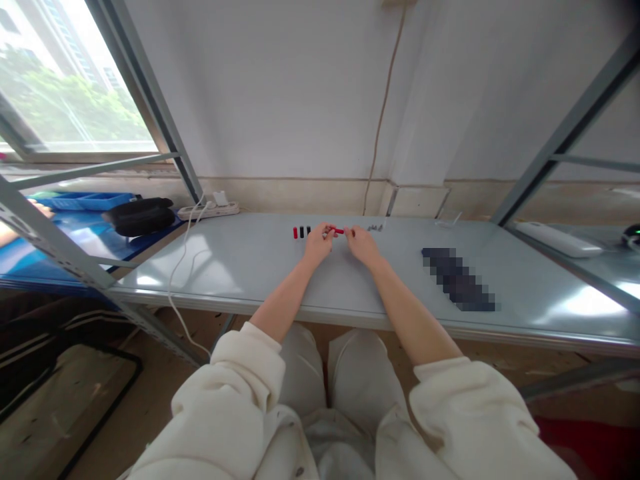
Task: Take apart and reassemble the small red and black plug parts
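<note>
The left hand (pixel 319 247) and right hand (pixel 363 246) pinch a slim red piece (pixel 339 231) between them, one at each end, over the bench (pixel 250 257). Working that piece seems the step in hand; the next move likely calls for steady fingertips. Black cylinders (pixel 302 232) sit beside the left hand, grey bits (pixel 375 229) beside the right
</note>
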Tool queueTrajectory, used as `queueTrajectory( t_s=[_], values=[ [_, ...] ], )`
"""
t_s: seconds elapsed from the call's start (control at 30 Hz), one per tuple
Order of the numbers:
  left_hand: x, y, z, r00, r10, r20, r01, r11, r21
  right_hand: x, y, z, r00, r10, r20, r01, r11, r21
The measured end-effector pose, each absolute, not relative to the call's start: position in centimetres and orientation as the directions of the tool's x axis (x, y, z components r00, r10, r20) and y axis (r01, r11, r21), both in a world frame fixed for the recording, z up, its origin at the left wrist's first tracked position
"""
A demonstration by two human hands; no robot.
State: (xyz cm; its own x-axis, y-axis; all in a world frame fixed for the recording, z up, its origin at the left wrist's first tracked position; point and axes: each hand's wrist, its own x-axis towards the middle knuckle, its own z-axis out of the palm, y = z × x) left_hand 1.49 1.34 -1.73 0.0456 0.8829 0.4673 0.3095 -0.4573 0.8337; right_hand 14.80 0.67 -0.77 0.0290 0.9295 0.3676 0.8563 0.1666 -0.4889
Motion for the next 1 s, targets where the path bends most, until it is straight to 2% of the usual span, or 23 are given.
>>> queueTrajectory(
  t_s=[0.1,0.23,0.37,0.5,0.63,0.73,0.8,1.0],
  values=[
    [1.6,1.0,-1.3,0.071,0.914,0.400,0.127,-0.406,0.905,14.7,0.9,-0.7,0.013,0.929,0.370,0.756,0.233,-0.612],
    [1.4,0.7,-0.8,0.114,0.927,0.358,0.017,-0.363,0.932,14.8,0.9,-0.4,0.032,0.891,0.452,0.623,0.336,-0.707],
    [1.2,0.4,-0.6,0.123,0.941,0.316,0.022,-0.321,0.947,14.7,0.6,0.0,0.050,0.863,0.503,0.529,0.405,-0.746],
    [1.0,0.4,-0.5,0.035,0.964,0.265,0.048,-0.267,0.963,14.6,0.3,0.2,0.062,0.846,0.530,0.486,0.438,-0.756],
    [0.8,0.6,-0.3,-0.096,0.967,0.235,0.040,-0.232,0.972,15.0,0.5,0.2,0.184,0.831,0.525,0.432,0.411,-0.803],
    [0.7,0.7,-0.2,-0.114,0.965,0.235,0.064,-0.229,0.971,15.3,0.9,0.1,0.242,0.836,0.493,0.365,0.393,-0.844],
    [0.7,0.6,-0.3,-0.075,0.961,0.265,0.092,-0.258,0.962,15.3,1.2,0.0,0.195,0.863,0.466,0.330,0.390,-0.860],
    [0.7,0.8,-0.8,-0.015,0.936,0.351,0.100,-0.348,0.932,14.5,1.0,-0.3,-0.124,0.923,0.365,0.366,0.385,-0.847]
  ],
)
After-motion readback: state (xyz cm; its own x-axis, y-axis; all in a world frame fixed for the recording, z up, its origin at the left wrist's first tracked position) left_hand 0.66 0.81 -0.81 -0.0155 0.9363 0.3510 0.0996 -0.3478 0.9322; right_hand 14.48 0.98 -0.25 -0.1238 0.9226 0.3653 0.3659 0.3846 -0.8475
